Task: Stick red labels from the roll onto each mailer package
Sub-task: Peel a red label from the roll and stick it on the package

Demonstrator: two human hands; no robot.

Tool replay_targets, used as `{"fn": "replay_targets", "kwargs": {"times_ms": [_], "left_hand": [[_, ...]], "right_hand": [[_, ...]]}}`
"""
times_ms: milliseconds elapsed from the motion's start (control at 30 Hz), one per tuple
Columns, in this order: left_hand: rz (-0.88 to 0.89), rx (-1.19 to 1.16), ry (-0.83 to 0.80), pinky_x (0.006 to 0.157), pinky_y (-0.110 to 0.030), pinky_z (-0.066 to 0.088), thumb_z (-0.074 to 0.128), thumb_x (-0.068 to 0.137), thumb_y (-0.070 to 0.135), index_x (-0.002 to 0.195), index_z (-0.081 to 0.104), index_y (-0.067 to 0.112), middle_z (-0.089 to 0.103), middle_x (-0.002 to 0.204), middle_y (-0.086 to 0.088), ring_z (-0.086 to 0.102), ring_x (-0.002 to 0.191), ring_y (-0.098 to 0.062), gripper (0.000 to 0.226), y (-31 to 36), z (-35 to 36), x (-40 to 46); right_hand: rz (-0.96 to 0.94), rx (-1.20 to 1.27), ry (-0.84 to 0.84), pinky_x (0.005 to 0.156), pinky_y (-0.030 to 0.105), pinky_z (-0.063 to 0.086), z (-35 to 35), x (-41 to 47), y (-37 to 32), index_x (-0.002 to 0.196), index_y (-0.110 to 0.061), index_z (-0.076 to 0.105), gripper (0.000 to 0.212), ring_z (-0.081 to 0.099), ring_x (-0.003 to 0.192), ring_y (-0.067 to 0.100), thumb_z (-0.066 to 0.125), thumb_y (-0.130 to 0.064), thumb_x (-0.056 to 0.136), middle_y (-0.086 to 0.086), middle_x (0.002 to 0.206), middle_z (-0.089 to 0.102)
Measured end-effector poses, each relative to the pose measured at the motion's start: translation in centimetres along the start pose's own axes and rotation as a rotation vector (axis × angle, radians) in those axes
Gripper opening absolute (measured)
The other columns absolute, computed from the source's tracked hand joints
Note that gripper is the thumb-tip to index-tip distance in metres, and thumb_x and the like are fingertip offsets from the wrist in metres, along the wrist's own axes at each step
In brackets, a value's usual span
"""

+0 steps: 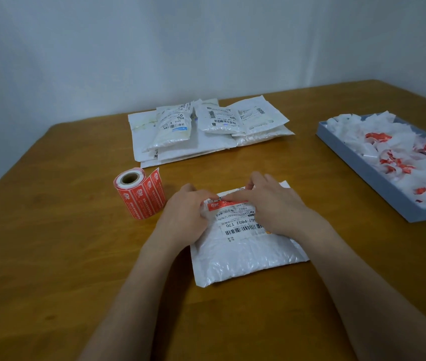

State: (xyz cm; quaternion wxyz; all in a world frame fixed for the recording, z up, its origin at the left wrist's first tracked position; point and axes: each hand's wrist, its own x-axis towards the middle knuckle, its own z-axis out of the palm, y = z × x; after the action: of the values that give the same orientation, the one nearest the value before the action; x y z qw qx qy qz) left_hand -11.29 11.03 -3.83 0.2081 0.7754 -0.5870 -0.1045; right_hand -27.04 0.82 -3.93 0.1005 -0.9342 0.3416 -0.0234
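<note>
A white bubble mailer (245, 254) lies flat on the table in front of me, its printed barcode label facing up. A red label (222, 205) lies across the mailer's upper part. My left hand (186, 214) rests on the mailer's left edge, its thumb at the label's left end. My right hand (274, 204) lies over the mailer's right side, fingers reaching left and pressing along the top of the red label. The roll of red labels (139, 195) stands upright on the table, left of my left hand, a loose strip curling off it.
A pile of white mailers (206, 131) lies at the back of the wooden table (63, 256). A shallow grey tray (357, 168) at the right edge holds several crumpled white backing papers with red scraps. A pale wall stands behind the table.
</note>
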Motion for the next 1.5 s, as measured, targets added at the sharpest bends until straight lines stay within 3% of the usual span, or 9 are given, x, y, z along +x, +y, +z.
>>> {"fn": "replay_targets", "kwargs": {"times_ms": [100,300,533,733,900,1033,1100,1300,1500], "left_hand": [[0.025,0.055,-0.002,0.082,-0.03,0.047,0.058,0.093,0.033,0.125,0.062,0.034,0.047,0.11,-0.001,0.051,0.097,-0.018,0.032,0.1,0.3,0.0],[0.039,0.093,-0.017,0.084,-0.028,0.046,0.059,0.093,0.025,0.129,0.06,0.031,0.044,0.107,0.002,0.049,0.1,-0.016,0.036,0.0,0.3,0.3],[0.025,0.033,-0.016,0.086,-0.024,0.046,0.059,0.093,0.019,0.126,0.063,0.024,0.044,0.109,0.003,0.052,0.098,-0.015,0.034,-0.2,0.1,0.1],[-0.001,-0.004,0.0,0.088,-0.029,0.048,0.056,0.092,0.009,0.119,0.067,0.014,0.05,0.11,0.001,0.054,0.093,-0.013,0.03,-0.2,-0.1,-0.2],[-0.023,-0.041,0.029,0.093,-0.031,0.049,0.051,0.089,0.0,0.104,0.072,0.01,0.058,0.115,-0.001,0.055,0.104,-0.015,0.028,-0.5,-0.2,-0.9],[0.014,-0.047,0.028,0.089,-0.028,0.048,0.049,0.093,0.008,0.123,0.065,0.016,0.054,0.114,0.002,0.054,0.101,-0.014,0.035,-0.5,-0.2,-1.1],[0.031,-0.024,0.006,0.088,-0.025,0.046,0.051,0.093,0.008,0.126,0.063,0.017,0.05,0.113,0.003,0.052,0.101,-0.013,0.037,-0.4,-0.2,-1.1],[0.013,-0.016,-0.044,0.086,-0.022,0.042,0.052,0.094,0.011,0.121,0.066,0.017,0.05,0.119,0.002,0.051,0.102,-0.013,0.032,-0.3,-0.6,-1.1],[-0.003,0.005,-0.044,0.08,-0.02,0.04,0.056,0.092,0.011,0.113,0.069,0.016,0.05,0.116,0.002,0.05,0.096,-0.012,0.025,0.0,-0.6,-1.1]], "right_hand": [[-0.002,-0.016,0.001,0.064,0.025,0.03,-0.1,0.0,0.0,0.137,-0.058,0.034,0.083,0.034,0.105,0.013,0.045,0.005,0.084,-0.005,0.114,0.035],[0.009,0.039,0.015,0.059,0.024,0.032,-0.1,0.2,0.2,0.133,-0.053,0.045,0.074,0.035,0.103,0.011,0.047,0.004,0.086,-0.006,0.114,0.038],[0.014,0.199,0.058,0.082,0.035,0.048,0.8,0.9,1.8,0.124,-0.042,0.06,0.052,0.04,0.109,0.009,0.052,-0.002,0.091,-0.01,0.114,0.046],[-0.009,0.243,0.076,0.097,0.034,0.043,0.8,0.5,2.0,0.124,-0.021,0.065,0.038,0.045,0.117,0.013,0.049,-0.003,0.094,-0.006,0.123,0.054],[-0.027,0.348,0.127,0.099,0.03,0.043,0.7,-0.5,2.0,0.117,-0.009,0.069,0.04,0.053,0.117,0.019,0.045,0.008,0.09,0.003,0.124,0.062],[-0.027,0.341,0.103,0.103,0.023,0.036,1.1,-0.3,2.4,0.124,-0.012,0.064,0.039,0.049,0.124,0.016,0.046,0.004,0.094,0.0,0.132,0.058],[-0.023,0.286,0.074,0.107,0.028,0.034,1.2,0.0,2.4,0.127,-0.014,0.063,0.043,0.043,0.128,0.017,0.044,0.005,0.093,-0.001,0.136,0.053],[-0.015,0.264,0.069,0.101,0.034,0.041,0.8,0.0,2.1,0.112,-0.009,0.07,0.032,0.051,0.117,0.021,0.048,0.003,0.092,0.004,0.122,0.061],[0.044,0.304,0.051,0.09,0.034,0.05,1.1,0.4,2.3,0.097,-0.021,0.068,0.03,0.056,0.106,0.017,0.054,0.004,0.09,0.001,0.118,0.061]]}}
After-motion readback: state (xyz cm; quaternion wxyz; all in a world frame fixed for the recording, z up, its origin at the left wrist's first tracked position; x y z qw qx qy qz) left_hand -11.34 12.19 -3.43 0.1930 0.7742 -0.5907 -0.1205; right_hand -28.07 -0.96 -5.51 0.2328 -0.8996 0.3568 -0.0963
